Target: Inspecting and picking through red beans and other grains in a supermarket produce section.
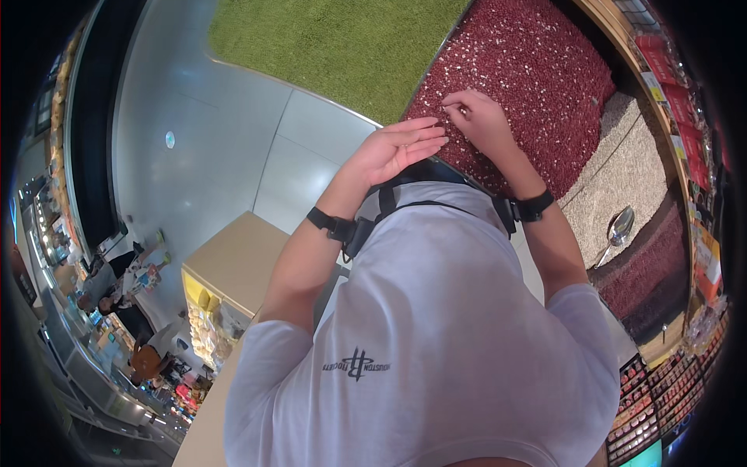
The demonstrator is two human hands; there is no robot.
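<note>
My left hand (402, 149) is palm up, its fingers straight and slightly apart, over the near corner of a bin of dark red beans (525, 64). No object shows on its palm. My right hand (481, 122) is just right of the left fingertips, above the same beans. Its thumb and index finger curl towards each other, and whether something small lies between them cannot be told. Pale specks are scattered among the red beans. Left of them, behind a thin divider, lies a bed of small green beans (338, 52). Both wrists wear black straps.
To the right are pale grains (630, 175) with a metal scoop (621, 226) on them, then reddish-brown grains (642, 262). Packaged goods (691, 128) line the right rim. A beige-topped stand (233, 251) is at left on the tiled floor (192, 157). Several people stand farther off.
</note>
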